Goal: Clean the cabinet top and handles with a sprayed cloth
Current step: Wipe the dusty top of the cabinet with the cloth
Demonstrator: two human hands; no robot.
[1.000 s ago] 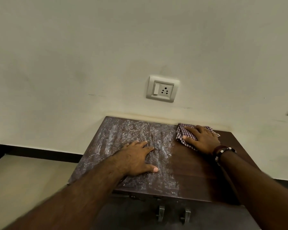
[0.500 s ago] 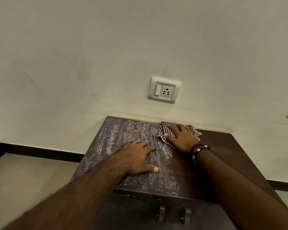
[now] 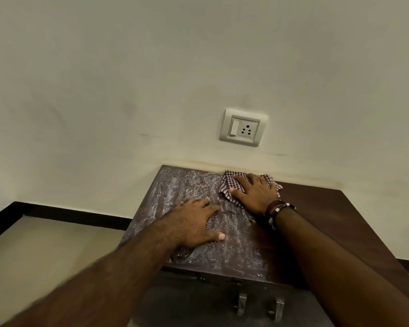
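Note:
The dark wooden cabinet top (image 3: 328, 213) stands against the wall; its left half is streaked with white spray residue, its right half looks dark and wiped. My right hand (image 3: 254, 192) presses flat on a red-and-white checked cloth (image 3: 227, 185) near the back edge, at the middle of the top. My left hand (image 3: 194, 225) rests flat with spread fingers on the streaked part, closer to the front edge. Two metal handles (image 3: 240, 302) (image 3: 275, 308) show on the cabinet front below the top.
A cream wall rises directly behind the cabinet, with a white switch-and-socket plate (image 3: 243, 127) above the cloth. A black skirting strip (image 3: 57, 212) runs along the floor at the left. Pale floor (image 3: 45, 251) lies left of the cabinet.
My right hand has slid the cloth leftward along the back edge, from the right part of the top into the streaked area. My left hand has stayed in place.

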